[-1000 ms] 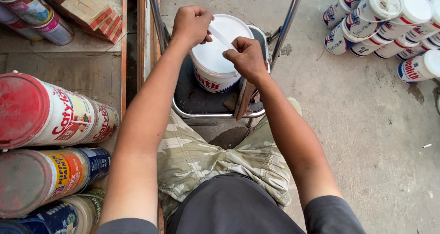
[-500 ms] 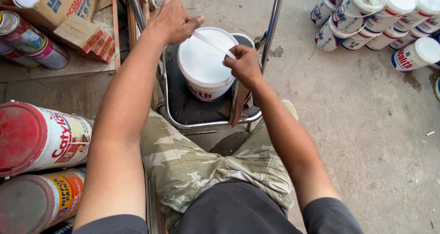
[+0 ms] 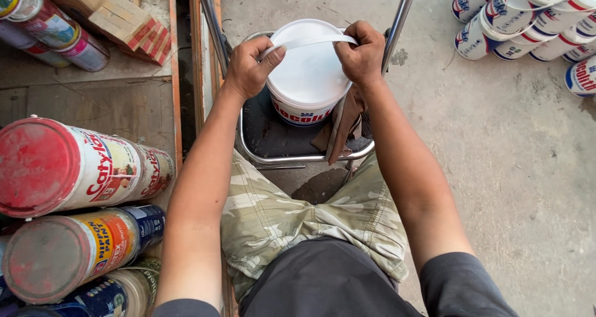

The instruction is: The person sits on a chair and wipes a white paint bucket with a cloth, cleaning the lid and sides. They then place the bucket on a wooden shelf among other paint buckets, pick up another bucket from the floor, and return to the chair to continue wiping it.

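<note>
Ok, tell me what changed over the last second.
Both hands, left and right, have drawn the white strip from a slant to level across the tub, the left dropping toward the rim. Both still pinch its ends. Tub stays on the chair.

Bucket (image 3: 308, 75): white, lidded, upright, at 12 o'clock.
Handle (image 3: 310, 41): white plastic strip arched across the lid.

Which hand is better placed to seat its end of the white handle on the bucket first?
Probably right. The right hand pinches the white handle right at the white bucket rim, while the left hand grips its end slightly off the rim. Both hands look about equally close otherwise.
</note>
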